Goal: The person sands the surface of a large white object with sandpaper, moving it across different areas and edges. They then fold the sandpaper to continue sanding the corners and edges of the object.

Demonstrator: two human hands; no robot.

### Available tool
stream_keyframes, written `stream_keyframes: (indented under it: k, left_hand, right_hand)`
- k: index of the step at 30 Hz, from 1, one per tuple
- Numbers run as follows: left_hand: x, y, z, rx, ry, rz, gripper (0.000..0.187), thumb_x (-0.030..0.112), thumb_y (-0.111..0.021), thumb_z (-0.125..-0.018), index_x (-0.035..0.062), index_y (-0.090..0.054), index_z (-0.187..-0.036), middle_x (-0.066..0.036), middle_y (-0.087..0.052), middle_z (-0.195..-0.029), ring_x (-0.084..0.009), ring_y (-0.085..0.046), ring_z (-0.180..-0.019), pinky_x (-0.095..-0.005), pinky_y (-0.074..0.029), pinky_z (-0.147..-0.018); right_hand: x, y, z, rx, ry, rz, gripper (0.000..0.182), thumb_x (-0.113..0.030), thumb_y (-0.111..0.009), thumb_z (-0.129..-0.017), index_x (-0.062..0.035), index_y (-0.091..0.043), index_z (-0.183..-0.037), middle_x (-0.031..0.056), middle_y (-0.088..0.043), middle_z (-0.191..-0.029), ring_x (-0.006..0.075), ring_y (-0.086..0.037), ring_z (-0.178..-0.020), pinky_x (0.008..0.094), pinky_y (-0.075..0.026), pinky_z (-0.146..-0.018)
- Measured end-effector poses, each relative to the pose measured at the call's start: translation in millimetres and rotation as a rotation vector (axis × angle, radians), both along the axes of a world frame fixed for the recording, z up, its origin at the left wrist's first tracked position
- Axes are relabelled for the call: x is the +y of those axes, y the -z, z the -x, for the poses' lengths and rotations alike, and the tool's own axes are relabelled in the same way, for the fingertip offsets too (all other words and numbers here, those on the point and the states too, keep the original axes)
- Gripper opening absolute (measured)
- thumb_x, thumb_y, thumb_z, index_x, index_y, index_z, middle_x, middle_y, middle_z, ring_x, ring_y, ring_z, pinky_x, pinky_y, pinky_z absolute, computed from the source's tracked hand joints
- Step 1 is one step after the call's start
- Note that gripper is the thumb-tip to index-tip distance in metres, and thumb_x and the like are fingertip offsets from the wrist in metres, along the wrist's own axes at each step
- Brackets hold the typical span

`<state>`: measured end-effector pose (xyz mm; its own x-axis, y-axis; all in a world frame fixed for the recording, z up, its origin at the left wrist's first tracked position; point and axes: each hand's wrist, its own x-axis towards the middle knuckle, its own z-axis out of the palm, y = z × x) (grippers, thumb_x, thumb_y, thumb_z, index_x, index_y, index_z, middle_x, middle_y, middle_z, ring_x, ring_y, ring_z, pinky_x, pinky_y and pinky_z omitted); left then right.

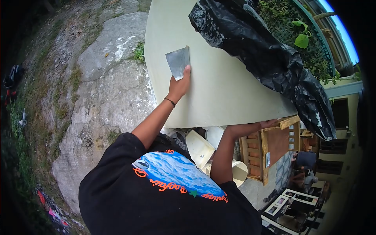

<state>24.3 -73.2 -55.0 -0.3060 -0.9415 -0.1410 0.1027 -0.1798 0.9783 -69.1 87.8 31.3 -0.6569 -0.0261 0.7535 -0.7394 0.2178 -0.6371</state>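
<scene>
Looked down over a black printed T-shirt (172,188) at a large pale cream panel (219,86), held flat and tilted across the upper middle of the view. Left hand (179,84) clenched around the handle end of a flat metal scraper (178,62), thumb up against the blade's lower edge. Blade pressed flat on the cream surface, near the panel's left edge, pointing up and away. Thin dark band (169,102) worn on that wrist. Right hand (250,127) tucked under the panel's lower edge, palm up against it, fingers spread along the underside; grasping or merely propping, could not tell. Crumpled black plastic sheet (266,55), flecked with pale spots, draped over the panel's upper right corner and hanging down past its right side. Below the panel, between the two forearms, several white buckets and lids (213,147) clustered together. Just to their right, a wooden frame (270,150) with slats, leaning. Bare grey rock (105,90) with tufts of grass filled the left side. Green leaves (302,35) showed at top right, behind the plastic. Framed pictures (288,199) lay on the ground at lower right.
</scene>
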Motion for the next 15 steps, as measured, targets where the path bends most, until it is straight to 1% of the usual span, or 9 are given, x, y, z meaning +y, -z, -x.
stream_keyframes:
  k: [2,4,6,8,9,11,12,13,15]
  left_hand:
    - [24,-7,-2,0.107,0.020,0.094,0.049,0.042,-0.050,-0.092,-0.0036,-0.056,-0.109,-0.014,-0.061,-0.102,-0.0242,-0.059,-0.095,-0.0340,-0.045,-0.084]
    - [61,-19,-6,0.167,-0.051,0.330,0.039,0.031,-0.052,-0.093,-0.0037,-0.055,-0.109,-0.014,-0.060,-0.102,-0.0232,-0.058,-0.096,-0.0336,-0.045,-0.084]
    - [66,-12,-10,0.123,0.009,0.366,0.037,0.029,-0.053,-0.093,-0.0039,-0.054,-0.111,-0.014,-0.060,-0.103,-0.0236,-0.058,-0.096,-0.0336,-0.045,-0.084]
    - [47,1,1,0.188,-0.012,0.305,0.039,0.031,-0.053,-0.093,-0.0038,-0.055,-0.111,-0.014,-0.061,-0.102,-0.0232,-0.058,-0.096,-0.0328,-0.045,-0.083]
    - [33,0,2,0.124,0.005,0.172,0.043,0.036,-0.053,-0.092,-0.0036,-0.056,-0.109,-0.015,-0.062,-0.102,-0.0235,-0.059,-0.096,-0.0323,-0.046,-0.083]
    - [-2,15,9,-0.033,-0.028,0.053,0.050,0.042,-0.052,-0.091,-0.0035,-0.057,-0.109,-0.016,-0.063,-0.101,-0.0247,-0.060,-0.097,-0.0330,-0.045,-0.084]
    - [-10,9,6,-0.141,-0.023,0.007,0.052,0.044,-0.052,-0.091,-0.0035,-0.057,-0.110,-0.016,-0.063,-0.101,-0.0254,-0.060,-0.097,-0.0335,-0.045,-0.085]
    - [-5,6,4,-0.140,-0.023,0.007,0.052,0.044,-0.052,-0.091,-0.0035,-0.057,-0.110,-0.016,-0.063,-0.101,-0.0254,-0.060,-0.097,-0.0335,-0.045,-0.085]
    - [20,-7,1,0.023,-0.021,0.027,0.052,0.043,-0.051,-0.092,-0.0043,-0.055,-0.113,-0.017,-0.062,-0.103,-0.0263,-0.059,-0.100,-0.0342,-0.044,-0.087]
  right_hand:
    - [0,1,4,0.117,-0.002,-0.038,0.091,-0.058,-0.046,-0.086,0.0033,-0.009,-0.142,0.0256,-0.023,-0.141,0.0344,-0.033,-0.130,0.0424,-0.027,-0.105]
    - [1,-1,1,0.063,-0.015,-0.021,0.091,-0.059,-0.045,-0.086,0.0032,-0.009,-0.142,0.0255,-0.022,-0.141,0.0339,-0.032,-0.130,0.0421,-0.027,-0.105]
    - [-4,0,-2,0.008,-0.027,0.003,0.091,-0.060,-0.044,-0.086,0.0030,-0.009,-0.142,0.0254,-0.021,-0.141,0.0335,-0.031,-0.131,0.0418,-0.027,-0.105]
    - [-5,1,-1,0.053,0.042,-0.042,0.092,-0.059,-0.045,-0.086,0.0032,-0.008,-0.141,0.0251,-0.021,-0.141,0.0328,-0.031,-0.131,0.0417,-0.027,-0.105]
    - [-2,2,1,0.050,0.044,-0.049,0.092,-0.059,-0.045,-0.086,0.0032,-0.008,-0.141,0.0251,-0.021,-0.141,0.0328,-0.031,-0.131,0.0417,-0.027,-0.105]
    - [1,5,7,-0.019,-0.041,0.025,0.091,-0.056,-0.048,-0.086,0.0028,-0.008,-0.142,0.0249,-0.022,-0.141,0.0329,-0.032,-0.130,0.0418,-0.028,-0.105]
    - [0,2,3,-0.021,-0.043,0.028,0.091,-0.056,-0.048,-0.086,0.0028,-0.008,-0.142,0.0249,-0.022,-0.141,0.0329,-0.032,-0.130,0.0418,-0.028,-0.105]
    - [-1,-3,-2,-0.041,-0.061,0.056,0.090,-0.055,-0.048,-0.086,0.0025,-0.008,-0.142,0.0243,-0.022,-0.142,0.0326,-0.033,-0.130,0.0416,-0.028,-0.105]
    - [-5,-7,-3,-0.052,-0.083,0.092,0.088,-0.054,-0.048,-0.087,0.0021,-0.008,-0.142,0.0237,-0.022,-0.142,0.0324,-0.033,-0.130,0.0414,-0.027,-0.106]
